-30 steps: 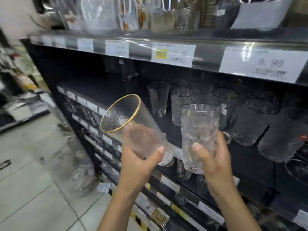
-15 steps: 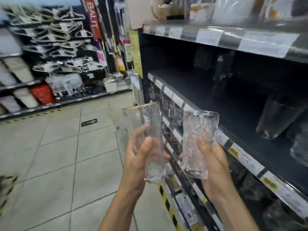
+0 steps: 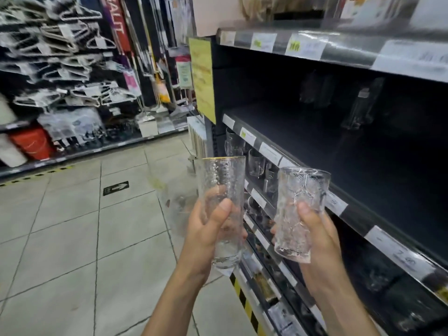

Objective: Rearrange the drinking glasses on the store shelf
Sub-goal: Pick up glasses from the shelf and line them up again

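Both glasses are in the air, upright, in front of the shelf (image 3: 339, 151) edge, not on it.

- Left hand (image 3: 206, 231): fingers and thumb wrapped round the lower half of the gold-rimmed glass (image 3: 221, 183).
- Right hand (image 3: 317, 236): thumb on the front of the crackle-textured glass (image 3: 300, 202), fingers clamped behind it.

Risks:
- Both grips sit low, so the glasses are top-heavy. A slip drops one onto the tiled floor (image 3: 72, 238).
- The glasses are near each other and could knock together.
- Either could chip on the shelf lip when set in.

Hard to see:
- The shelf interior is dark. The glasses at the back (image 3: 361, 105) are blurred, possibly tall tumblers.
- The price labels (image 3: 270, 154) are unreadable.
- The right fingers show only through the glass.
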The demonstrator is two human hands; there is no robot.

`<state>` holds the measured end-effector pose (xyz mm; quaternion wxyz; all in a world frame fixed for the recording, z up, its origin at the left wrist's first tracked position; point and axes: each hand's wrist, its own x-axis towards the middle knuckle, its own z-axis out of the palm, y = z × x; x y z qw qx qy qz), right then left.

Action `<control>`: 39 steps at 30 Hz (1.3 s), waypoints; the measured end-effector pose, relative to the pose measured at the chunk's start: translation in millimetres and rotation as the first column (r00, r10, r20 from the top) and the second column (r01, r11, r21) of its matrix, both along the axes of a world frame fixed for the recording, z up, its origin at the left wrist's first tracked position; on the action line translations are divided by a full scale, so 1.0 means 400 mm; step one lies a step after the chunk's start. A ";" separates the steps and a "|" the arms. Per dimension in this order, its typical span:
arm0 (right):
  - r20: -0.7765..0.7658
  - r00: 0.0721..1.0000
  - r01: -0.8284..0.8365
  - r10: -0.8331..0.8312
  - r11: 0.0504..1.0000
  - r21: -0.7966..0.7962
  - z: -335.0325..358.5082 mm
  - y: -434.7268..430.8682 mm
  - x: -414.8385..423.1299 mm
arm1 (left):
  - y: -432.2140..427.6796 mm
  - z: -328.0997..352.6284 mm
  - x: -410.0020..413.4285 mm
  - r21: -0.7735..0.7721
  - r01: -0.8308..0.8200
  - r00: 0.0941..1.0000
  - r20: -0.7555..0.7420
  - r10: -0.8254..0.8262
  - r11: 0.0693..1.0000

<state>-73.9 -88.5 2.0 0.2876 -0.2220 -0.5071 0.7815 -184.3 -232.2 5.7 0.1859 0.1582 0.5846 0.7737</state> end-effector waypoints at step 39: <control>0.149 0.668 0.660 -0.729 0.674 0.332 0.050 0.377 -0.611 | 0.654 0.035 -0.914 0.098 0.653 0.751 -0.209 -0.626 0.751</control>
